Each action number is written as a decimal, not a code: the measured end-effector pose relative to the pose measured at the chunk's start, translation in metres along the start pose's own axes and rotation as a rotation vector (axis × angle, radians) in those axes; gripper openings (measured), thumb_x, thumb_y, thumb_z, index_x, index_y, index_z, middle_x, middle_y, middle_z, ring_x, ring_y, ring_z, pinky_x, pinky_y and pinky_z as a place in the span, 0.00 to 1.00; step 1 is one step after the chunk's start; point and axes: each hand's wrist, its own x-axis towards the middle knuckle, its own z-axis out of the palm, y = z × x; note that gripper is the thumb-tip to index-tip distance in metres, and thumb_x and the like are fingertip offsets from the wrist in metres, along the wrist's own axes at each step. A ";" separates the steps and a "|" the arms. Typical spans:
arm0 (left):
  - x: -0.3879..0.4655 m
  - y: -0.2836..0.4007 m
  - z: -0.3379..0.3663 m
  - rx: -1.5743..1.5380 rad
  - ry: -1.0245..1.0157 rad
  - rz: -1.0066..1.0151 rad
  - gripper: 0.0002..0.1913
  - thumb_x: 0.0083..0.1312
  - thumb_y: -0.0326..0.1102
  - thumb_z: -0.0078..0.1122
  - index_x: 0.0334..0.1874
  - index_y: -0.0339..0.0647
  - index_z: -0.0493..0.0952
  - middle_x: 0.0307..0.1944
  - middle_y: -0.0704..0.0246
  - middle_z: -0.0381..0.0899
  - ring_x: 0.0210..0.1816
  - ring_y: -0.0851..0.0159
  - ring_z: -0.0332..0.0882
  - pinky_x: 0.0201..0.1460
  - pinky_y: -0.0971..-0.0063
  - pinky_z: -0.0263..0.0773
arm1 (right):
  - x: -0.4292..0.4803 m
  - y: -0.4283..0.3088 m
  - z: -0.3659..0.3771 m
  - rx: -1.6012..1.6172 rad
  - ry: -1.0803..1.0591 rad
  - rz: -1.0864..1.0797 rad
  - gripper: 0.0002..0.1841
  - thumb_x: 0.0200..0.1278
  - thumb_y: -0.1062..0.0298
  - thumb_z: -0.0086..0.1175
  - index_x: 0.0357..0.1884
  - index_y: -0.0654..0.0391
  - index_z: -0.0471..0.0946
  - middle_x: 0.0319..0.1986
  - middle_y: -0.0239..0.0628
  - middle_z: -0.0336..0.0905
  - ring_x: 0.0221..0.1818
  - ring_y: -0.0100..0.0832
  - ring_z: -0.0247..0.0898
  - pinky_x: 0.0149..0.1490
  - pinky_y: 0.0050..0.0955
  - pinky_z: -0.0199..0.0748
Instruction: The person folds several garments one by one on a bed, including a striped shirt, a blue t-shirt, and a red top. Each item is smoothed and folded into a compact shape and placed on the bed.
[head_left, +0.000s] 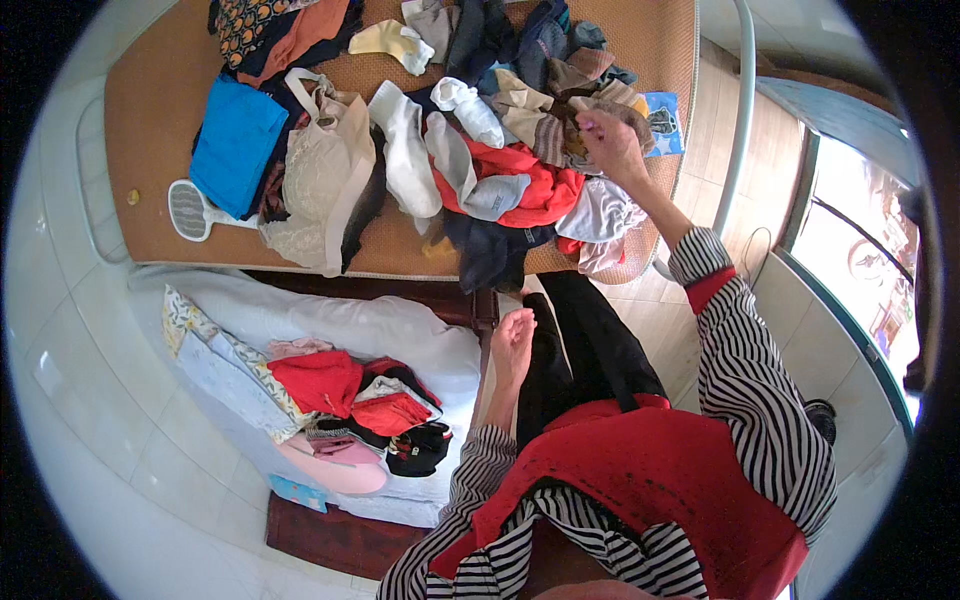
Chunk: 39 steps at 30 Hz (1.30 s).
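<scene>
My right hand (615, 146) is over a heap of socks at the right end of the woven mat. Its fingers are loosely bent, and nothing shows in them. Brown striped socks (550, 139) and beige ones lie by the fingertips. My left hand (512, 345) is raised in front of my lap, empty, with its fingers slightly curled. Just beyond it, a dark sock (491, 259), partly blurred, hangs at the mat's near edge. Left of my right hand are a red garment (517, 184), a grey-and-white sock (450, 154) and a long white sock (405, 150).
A beige lace bra (322, 172), folded blue cloth (240, 142) and a white racket-shaped item (189, 210) lie on the mat (150, 112). Left of me, folded red clothes (315, 382) rest on a white cover (420, 322). A pale metal rail (739, 135) borders the right side.
</scene>
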 end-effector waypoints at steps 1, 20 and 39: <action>-0.006 -0.003 -0.001 0.031 0.005 0.021 0.11 0.71 0.34 0.58 0.49 0.34 0.76 0.41 0.68 0.82 0.42 0.72 0.81 0.47 0.81 0.74 | 0.010 -0.001 0.000 -0.001 -0.008 0.021 0.10 0.60 0.72 0.57 0.43 0.60 0.80 0.34 0.41 0.83 0.40 0.35 0.82 0.47 0.28 0.78; -0.057 0.037 0.012 -0.231 0.110 -0.014 0.09 0.72 0.30 0.56 0.50 0.33 0.75 0.42 0.66 0.81 0.43 0.69 0.81 0.50 0.77 0.77 | -0.019 -0.025 -0.003 0.255 -0.353 0.214 0.09 0.70 0.67 0.50 0.47 0.61 0.71 0.43 0.36 0.80 0.45 0.24 0.76 0.51 0.23 0.74; -0.060 0.062 0.005 -0.092 -0.007 0.100 0.16 0.68 0.29 0.61 0.56 0.36 0.72 0.49 0.68 0.77 0.49 0.70 0.76 0.53 0.77 0.73 | -0.040 -0.063 -0.055 0.955 -0.316 0.523 0.21 0.66 0.66 0.57 0.58 0.65 0.71 0.42 0.35 0.81 0.40 0.21 0.78 0.43 0.23 0.78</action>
